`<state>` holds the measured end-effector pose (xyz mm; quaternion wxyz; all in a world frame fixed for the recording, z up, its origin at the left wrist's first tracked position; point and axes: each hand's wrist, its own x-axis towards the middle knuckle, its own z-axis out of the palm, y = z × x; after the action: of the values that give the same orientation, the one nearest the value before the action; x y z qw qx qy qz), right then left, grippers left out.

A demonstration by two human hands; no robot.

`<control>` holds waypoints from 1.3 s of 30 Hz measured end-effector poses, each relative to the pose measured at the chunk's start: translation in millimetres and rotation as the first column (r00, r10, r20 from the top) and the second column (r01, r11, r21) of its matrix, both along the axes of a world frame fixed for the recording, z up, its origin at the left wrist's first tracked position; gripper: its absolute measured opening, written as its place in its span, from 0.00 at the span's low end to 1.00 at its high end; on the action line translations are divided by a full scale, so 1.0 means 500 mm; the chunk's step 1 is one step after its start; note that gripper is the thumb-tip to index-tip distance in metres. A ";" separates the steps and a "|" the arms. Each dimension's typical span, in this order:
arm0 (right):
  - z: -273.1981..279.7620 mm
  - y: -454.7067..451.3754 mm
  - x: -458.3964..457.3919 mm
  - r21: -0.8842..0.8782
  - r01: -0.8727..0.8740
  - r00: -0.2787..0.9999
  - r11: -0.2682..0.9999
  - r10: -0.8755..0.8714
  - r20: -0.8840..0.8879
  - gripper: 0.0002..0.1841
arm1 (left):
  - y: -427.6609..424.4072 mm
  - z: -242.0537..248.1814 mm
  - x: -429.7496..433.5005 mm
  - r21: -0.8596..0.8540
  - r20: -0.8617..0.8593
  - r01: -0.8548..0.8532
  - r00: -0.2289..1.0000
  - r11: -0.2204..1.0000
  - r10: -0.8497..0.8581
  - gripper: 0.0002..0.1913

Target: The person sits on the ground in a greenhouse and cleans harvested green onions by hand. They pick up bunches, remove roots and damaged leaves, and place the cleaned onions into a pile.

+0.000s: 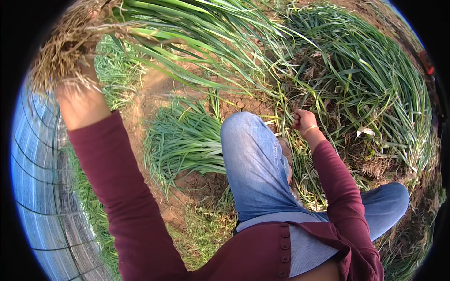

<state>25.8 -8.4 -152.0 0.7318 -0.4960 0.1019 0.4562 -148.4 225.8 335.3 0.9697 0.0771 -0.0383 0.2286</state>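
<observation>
My left hand, raised at the upper left, is largely hidden behind tangled roots. It grips a bunch of long-leaved, onion-like green plants at the root end. Dry brown roots hang over the wrist, and the leaves fan out to the right. My right hand is a closed fist beside my raised knee, with nothing visible in it. Loose leaves lie just below and around that fist. Left of the knee, a smaller bundle of similar plants rests on the soil, pale stems towards my leg.
A large heap of pulled plants curves along the right side, roots and soil among the leaves. Bare brown soil shows between the bundles. Blue-tinted sheeting with dark curved lines borders the far left. My denim-covered knee rises in the middle.
</observation>
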 end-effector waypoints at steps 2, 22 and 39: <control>-0.050 -0.097 -0.005 -0.108 -0.015 0.994 0.994 0.003 -0.105 0.05 | 0.058 0.005 -0.062 0.262 -0.082 -0.175 0.976 0.949 0.203 0.28; -0.151 -0.358 -0.138 -0.784 -0.330 0.740 0.526 0.660 0.131 0.12 | 0.015 -1.160 -0.190 0.110 -0.946 -0.380 0.243 0.919 0.213 0.06; -0.152 -0.362 -0.123 -0.895 -0.320 0.355 0.310 0.915 0.190 0.27 | -0.039 -1.137 -0.158 0.129 -0.948 -0.153 0.270 0.980 0.167 0.14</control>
<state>-35.7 -189.2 -227.9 0.1696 -0.8630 -0.2289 0.4173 -227.6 206.4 -233.3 0.7723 0.2071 0.5534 0.2332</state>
